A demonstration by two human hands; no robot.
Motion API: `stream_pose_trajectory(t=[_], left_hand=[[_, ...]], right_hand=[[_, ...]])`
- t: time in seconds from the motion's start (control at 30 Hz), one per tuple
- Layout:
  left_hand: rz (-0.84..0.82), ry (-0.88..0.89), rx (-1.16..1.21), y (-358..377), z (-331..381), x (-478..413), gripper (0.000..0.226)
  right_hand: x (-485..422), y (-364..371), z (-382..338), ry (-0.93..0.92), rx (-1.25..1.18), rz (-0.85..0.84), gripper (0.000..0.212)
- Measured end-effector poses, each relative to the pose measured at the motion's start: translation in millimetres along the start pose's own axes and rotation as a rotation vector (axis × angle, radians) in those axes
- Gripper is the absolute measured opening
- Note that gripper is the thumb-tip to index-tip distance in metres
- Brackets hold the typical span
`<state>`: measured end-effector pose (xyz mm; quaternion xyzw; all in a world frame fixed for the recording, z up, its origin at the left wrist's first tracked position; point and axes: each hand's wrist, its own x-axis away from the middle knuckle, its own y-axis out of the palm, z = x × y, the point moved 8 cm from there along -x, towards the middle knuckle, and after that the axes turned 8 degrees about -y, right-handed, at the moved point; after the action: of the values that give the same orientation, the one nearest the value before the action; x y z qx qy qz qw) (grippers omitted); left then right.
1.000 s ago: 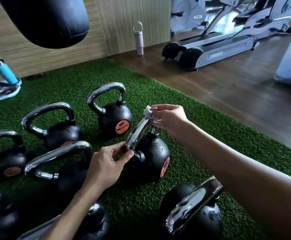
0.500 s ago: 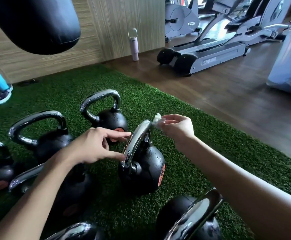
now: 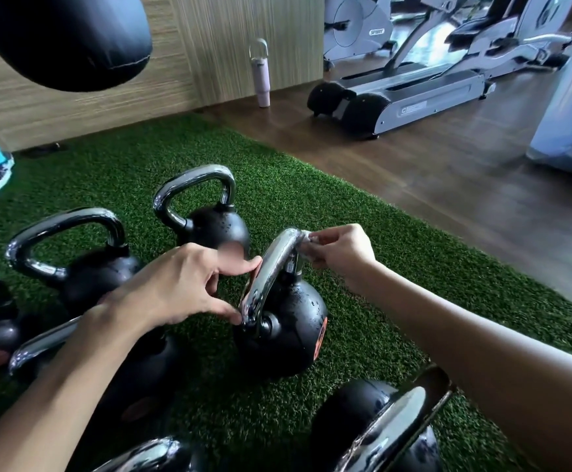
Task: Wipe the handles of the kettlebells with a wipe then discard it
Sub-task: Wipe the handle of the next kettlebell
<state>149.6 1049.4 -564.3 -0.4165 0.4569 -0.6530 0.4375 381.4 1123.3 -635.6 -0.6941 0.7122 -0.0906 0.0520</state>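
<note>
While the central kettlebell (image 3: 288,335) was set on the green turf (image 3: 345,233), its chrome handle (image 3: 271,267) was touched by the left hand (image 3: 175,284), whose index fingertip and thumb tip were laid against the near side without being closed round it. A small white wipe (image 3: 303,241), seemingly crumpled, was pinched by the right hand (image 3: 342,250) and pressed against the handle's far top corner.

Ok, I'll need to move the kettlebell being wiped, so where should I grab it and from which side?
Take the top bar of its chrome handle, from above: the kettlebell stands on its base and the loop leaves finger room underneath. The right hand presses a wipe there now.
</note>
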Motion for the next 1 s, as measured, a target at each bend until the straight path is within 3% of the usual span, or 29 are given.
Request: stream_pose_trajectory(t=[0.37,0.5,0.67,0.77,0.87,0.93,1.0], left_hand=[[0.082,0.057,0.100,0.5,5.9,9.7,0.083],[0.096,0.079,0.132,0.0,8.3,14.7,0.086],[0.081,0.084,0.141,-0.2,9.5,17.3,0.085],[0.074,0.088,0.148,0.7,8.2,15.7,0.085],[0.060,0.073,0.131,6.0,-0.2,10.6,0.077],[0.055,0.049,0.132,7.3,-4.5,9.3,0.067],[0.075,0.032,0.158,4.5,-3.9,11.4,0.073]], right_hand=[[27.0,4.8,-22.2,-0.013,-0.150,-0.056,0.028],[54.6,17.4,-35.7,-0.047,-0.119,-0.146,0.025],[53.4,13.1,-39.9,0.057,-0.144,-0.082,0.024],[73.6,28.4,-34.0,0.090,-0.097,-0.165,0.022],[94.0,45.1,-27.5,0.108,-0.024,-0.273,0.018],[92.5,44.6,-29.4,0.106,-0.003,-0.276,0.018],[87.8,39.1,-33.9,0.103,-0.003,-0.248,0.019]])
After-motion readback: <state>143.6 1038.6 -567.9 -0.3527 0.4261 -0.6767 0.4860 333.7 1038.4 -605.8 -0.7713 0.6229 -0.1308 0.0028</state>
